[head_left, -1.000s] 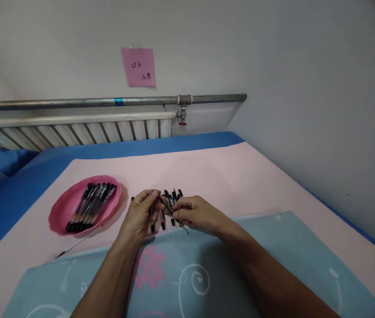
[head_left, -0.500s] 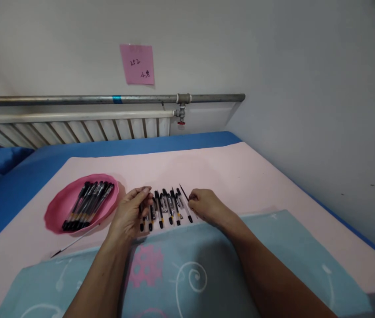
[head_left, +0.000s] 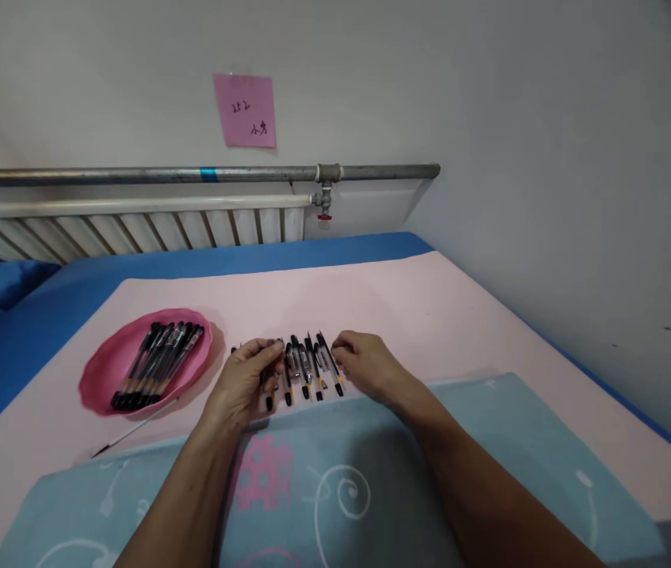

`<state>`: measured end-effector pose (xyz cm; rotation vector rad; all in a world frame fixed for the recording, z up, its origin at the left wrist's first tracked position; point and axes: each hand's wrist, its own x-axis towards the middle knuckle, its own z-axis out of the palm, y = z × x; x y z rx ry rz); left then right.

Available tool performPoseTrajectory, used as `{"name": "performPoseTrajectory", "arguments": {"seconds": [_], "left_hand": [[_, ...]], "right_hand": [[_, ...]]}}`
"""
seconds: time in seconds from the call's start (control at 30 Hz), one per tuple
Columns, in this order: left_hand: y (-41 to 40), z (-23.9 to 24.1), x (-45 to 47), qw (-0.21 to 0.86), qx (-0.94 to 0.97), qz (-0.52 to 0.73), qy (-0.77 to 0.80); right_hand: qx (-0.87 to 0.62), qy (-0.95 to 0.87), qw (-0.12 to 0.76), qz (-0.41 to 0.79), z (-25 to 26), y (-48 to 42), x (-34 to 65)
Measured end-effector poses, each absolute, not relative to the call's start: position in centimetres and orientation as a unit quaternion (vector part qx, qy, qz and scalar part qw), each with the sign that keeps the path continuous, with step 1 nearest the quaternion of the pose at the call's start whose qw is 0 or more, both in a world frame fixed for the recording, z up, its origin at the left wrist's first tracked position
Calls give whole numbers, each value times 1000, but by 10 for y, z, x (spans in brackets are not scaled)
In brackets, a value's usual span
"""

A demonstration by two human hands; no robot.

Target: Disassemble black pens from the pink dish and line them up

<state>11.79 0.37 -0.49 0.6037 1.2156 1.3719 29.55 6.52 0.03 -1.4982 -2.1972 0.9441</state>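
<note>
Several black-capped clear pens (head_left: 305, 371) lie side by side in a row on the pink cover. My left hand (head_left: 248, 377) is over the left end of this row, its thumb and forefinger pinched together; what is between them is hidden. At the right end, my right hand (head_left: 365, 359) is closed, its fingertips against a thin dark-tipped pen refill (head_left: 324, 342). This refill lies along the rightmost pen (head_left: 336, 382), and its lower part is hard to separate from the pen. Small clear caps lie among the pens.
A pink scalloped dish (head_left: 90, 386) at the left holds several black pens (head_left: 161, 363). By its front rim lies a white stick with a black tip (head_left: 134, 430). A teal patterned cloth (head_left: 489, 442) covers the near edge. Radiator (head_left: 193, 230) and pipe are behind; a wall stands right.
My left hand has shifted right along the row, over more of the pens. My right hand has moved slightly left, bringing the dark-tipped refill against the rightmost pen.
</note>
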Motion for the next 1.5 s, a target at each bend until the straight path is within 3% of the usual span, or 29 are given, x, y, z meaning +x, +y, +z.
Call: {"name": "performPoseTrajectory", "arguments": {"seconds": [0.1, 0.2, 0.5, 0.7, 1.27, 1.4, 1.5], "left_hand": [[3, -7, 126, 586, 278, 559, 516], [2, -8, 133, 589, 298, 549, 512], [-1, -4, 139, 609, 303, 499, 537], [1, -5, 131, 583, 277, 548, 531], [1, -2, 129, 596, 252, 543, 535], [0, -1, 131, 603, 241, 537, 538], [2, -1, 136, 613, 225, 560, 510]], "right_hand": [[-440, -703, 216, 515, 7, 54, 287], [-387, -661, 229, 600, 12, 43, 279], [-444, -766, 211, 414, 15, 45, 282], [-549, -792, 88, 253, 7, 66, 300], [-526, -796, -3, 300, 18, 59, 308], [-526, -795, 41, 299, 19, 61, 308], [-512, -768, 111, 369, 18, 60, 302]]}}
